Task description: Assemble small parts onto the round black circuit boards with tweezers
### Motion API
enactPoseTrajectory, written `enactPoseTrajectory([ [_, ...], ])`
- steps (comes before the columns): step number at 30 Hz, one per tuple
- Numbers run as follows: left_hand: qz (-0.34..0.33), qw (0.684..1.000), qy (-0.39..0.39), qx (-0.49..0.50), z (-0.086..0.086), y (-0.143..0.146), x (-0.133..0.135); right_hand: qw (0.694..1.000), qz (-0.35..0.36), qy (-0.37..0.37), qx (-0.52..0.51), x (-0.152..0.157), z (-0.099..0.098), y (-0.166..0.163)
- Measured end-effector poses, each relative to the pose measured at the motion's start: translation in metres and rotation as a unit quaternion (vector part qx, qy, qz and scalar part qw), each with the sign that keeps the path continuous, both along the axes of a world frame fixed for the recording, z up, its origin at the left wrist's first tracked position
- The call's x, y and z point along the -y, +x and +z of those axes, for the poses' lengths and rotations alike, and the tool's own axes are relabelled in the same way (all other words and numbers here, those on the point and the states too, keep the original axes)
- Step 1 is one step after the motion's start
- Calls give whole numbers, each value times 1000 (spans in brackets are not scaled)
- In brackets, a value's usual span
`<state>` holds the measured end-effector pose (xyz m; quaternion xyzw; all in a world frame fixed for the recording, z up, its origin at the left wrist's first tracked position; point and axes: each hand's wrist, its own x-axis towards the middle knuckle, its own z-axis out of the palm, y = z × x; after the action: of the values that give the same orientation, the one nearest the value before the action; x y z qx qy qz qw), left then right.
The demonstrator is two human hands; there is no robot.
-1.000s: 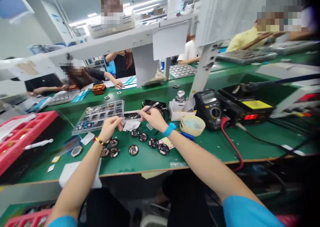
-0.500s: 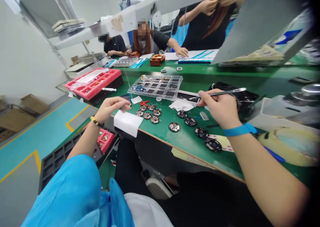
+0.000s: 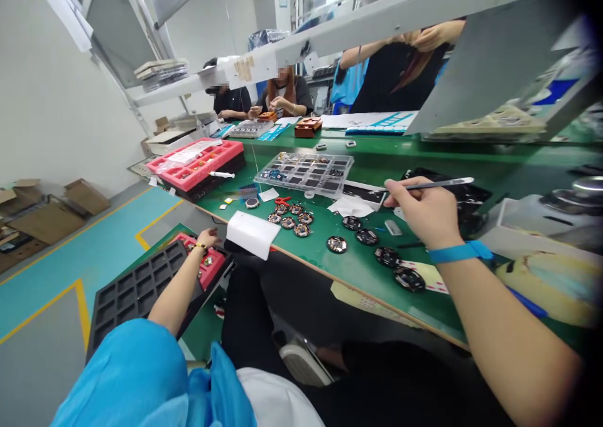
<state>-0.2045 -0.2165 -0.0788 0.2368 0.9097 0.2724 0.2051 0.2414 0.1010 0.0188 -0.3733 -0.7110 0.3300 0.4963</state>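
Observation:
My left hand (image 3: 208, 237) is over a red foam tray (image 3: 215, 265) at the lower left, its small, slightly blurred fingers stretched out and apart. Small metallic parts sit in that foam. Held in my closed right hand (image 3: 426, 210) above the bench is a pair of slim silver tweezers (image 3: 445, 184), tips pointing left. Below that hand lie several round black circuit boards (image 3: 366, 237). More round boards (image 3: 287, 223) are grouped beside red pliers (image 3: 282, 201). A round part (image 3: 252, 203) rests behind a white sheet (image 3: 253, 233) at the bench edge.
A clear compartment box (image 3: 306, 172) stands mid-bench, with a crumpled tissue (image 3: 351, 205) before it. Farther left is a pink foam tray (image 3: 195, 163). A black foam tray (image 3: 141, 282) extends at lower left. A shelf beam (image 3: 330, 41) crosses above; people sit beyond it.
My left hand has moved from above the bench down and left to the red foam tray, uncovering the round part. My right hand still holds the tweezers. The view has shifted slightly.

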Motion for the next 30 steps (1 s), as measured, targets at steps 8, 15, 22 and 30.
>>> enactPoseTrajectory([
  [8,56,996,62,-23,-1,7,-17,999,9,-12,-49,-9,1,6],
  [15,-55,990,131,0,31,43,-4,994,107,-24,-20,-2,3,2],
  [22,-127,983,26,-127,72,68,-6,992,120,-29,-7,-2,1,2],
  [30,-242,948,194,-69,81,142,-64,989,137,-50,15,-2,2,3],
])
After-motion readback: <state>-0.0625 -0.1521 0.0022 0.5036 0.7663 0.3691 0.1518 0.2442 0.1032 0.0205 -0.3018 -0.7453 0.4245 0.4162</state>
